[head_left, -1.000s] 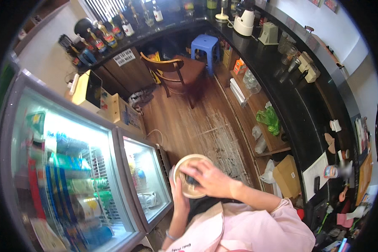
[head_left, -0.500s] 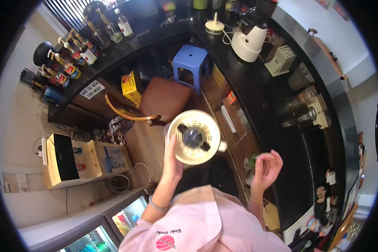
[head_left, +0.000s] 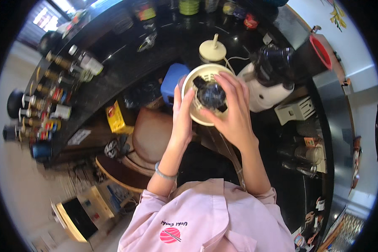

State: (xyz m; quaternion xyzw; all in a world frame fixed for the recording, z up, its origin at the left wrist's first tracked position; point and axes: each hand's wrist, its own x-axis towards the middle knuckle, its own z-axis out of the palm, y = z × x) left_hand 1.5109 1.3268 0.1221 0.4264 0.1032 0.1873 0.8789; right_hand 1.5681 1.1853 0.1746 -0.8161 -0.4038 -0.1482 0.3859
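I hold a cream round basket-like vessel (head_left: 196, 118) with slotted walls in front of me, above the floor between the counters. Inside it sits a dark, domed, glossy piece with black arms (head_left: 211, 94). My left hand (head_left: 184, 111) is closed on the vessel's left side, its thumb up near the rim. My right hand (head_left: 235, 107) curves over the right side, with the thumb by the near rim and the fingers reaching over the far right rim and beside the dark piece. Whether these fingers touch the dark piece, I cannot tell.
Beyond the vessel, a cream lid with an upright knob (head_left: 213, 50) lies on the black counter. A white and black juicer (head_left: 262, 90) with a red-rimmed funnel (head_left: 321, 52) stands right. A blue stool (head_left: 169, 86), brown chair (head_left: 153, 134) and pump bottles (head_left: 50, 103) are left.
The vessel has moved forward and slightly right, closer to the counter with the juicer. My right hand, earlier free at the right, has come onto the vessel. The view has shifted.
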